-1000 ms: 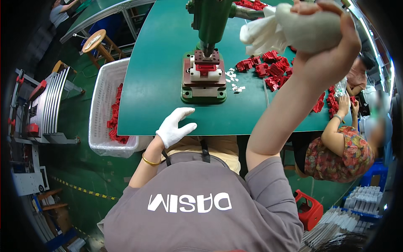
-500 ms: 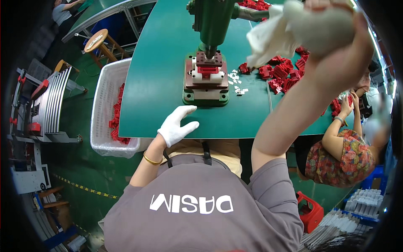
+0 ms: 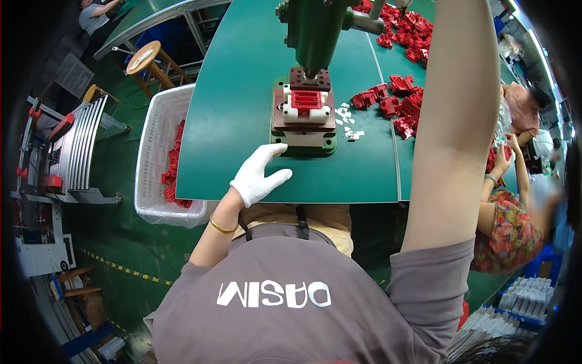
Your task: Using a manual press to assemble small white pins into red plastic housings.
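Note:
My left hand [image 3: 259, 177], in a white glove, rests over the table's front edge with thumb and fingers apart. It holds nothing, and its fingertips are close to the front left corner of the press base [image 3: 303, 142]. A red plastic part [image 3: 306, 99] sits in the white and brown fixture [image 3: 306, 113] below the ram of the green hand press [image 3: 316, 36]. My bare right forearm [image 3: 454, 121] reaches up past the top edge, so the right hand is out of the picture. A metal lever [image 3: 367, 24] sticks out from the press's right side.
Red plastic parts [image 3: 407, 103] lie piled on the green table [image 3: 236, 91] to the right. Small white pieces [image 3: 348, 121] lie beside the press. A white crate [image 3: 159, 121] with red parts stands at left. A co-worker [image 3: 509, 224] sits at right, handling a part.
My right arm has swung upward and its gloved hand has left the picture. The press ram and fixture top sit higher off the red part, showing more of it. My left hand stays open.

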Demonstrator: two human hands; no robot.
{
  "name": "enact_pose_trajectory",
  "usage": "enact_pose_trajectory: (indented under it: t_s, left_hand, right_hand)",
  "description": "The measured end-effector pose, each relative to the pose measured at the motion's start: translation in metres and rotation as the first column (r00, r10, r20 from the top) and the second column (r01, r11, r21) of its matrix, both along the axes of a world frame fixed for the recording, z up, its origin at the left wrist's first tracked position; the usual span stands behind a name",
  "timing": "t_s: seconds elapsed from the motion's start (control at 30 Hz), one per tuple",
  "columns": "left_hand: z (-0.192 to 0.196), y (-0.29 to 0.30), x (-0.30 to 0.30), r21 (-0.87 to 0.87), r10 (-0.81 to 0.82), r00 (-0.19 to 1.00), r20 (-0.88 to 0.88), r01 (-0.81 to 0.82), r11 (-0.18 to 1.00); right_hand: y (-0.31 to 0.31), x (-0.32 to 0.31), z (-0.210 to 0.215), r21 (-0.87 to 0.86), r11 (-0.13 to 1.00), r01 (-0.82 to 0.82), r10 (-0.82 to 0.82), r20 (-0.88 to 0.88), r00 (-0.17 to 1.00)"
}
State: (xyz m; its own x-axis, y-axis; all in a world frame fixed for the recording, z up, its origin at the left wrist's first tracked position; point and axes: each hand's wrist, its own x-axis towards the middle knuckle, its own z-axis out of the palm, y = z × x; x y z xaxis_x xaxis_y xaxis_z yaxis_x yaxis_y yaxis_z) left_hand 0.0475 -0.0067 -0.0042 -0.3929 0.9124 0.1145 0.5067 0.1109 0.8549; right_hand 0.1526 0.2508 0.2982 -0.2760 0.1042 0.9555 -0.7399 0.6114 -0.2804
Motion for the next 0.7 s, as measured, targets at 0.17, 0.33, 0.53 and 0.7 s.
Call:
enact_pose_trajectory:
  t_s: [0.17, 0.33, 0.53, 0.7]
  left_hand:
    - [0.004, 0.003, -0.01, 0.039, 0.025, 1.0, -0.015, -0.025, 0.999]
    - [-0.011, -0.003, -0.012, 0.024, 0.038, 0.998, 0.058, -0.04, 0.999]
    - [-0.014, 0.009, -0.01, 0.019, 0.005, 0.997, 0.083, -0.007, 1.0]
    - [-0.012, 0.01, -0.005, 0.029, -0.011, 0.993, 0.115, 0.008, 1.0]
  right_hand:
    - [-0.013, -0.003, -0.015, -0.016, 1.0, 0.005, -0.006, -0.062, 0.998]
    - [-0.028, 0.001, -0.048, -0.046, 0.999, 0.007, -0.012, -0.101, 0.995]
    - [-0.047, 0.034, -0.102, -0.083, 0.993, 0.078, -0.09, -0.143, 0.986]
    - [-0.082, 0.074, -0.203, -0.073, 0.933, 0.353, -0.357, -0.052, 0.933]
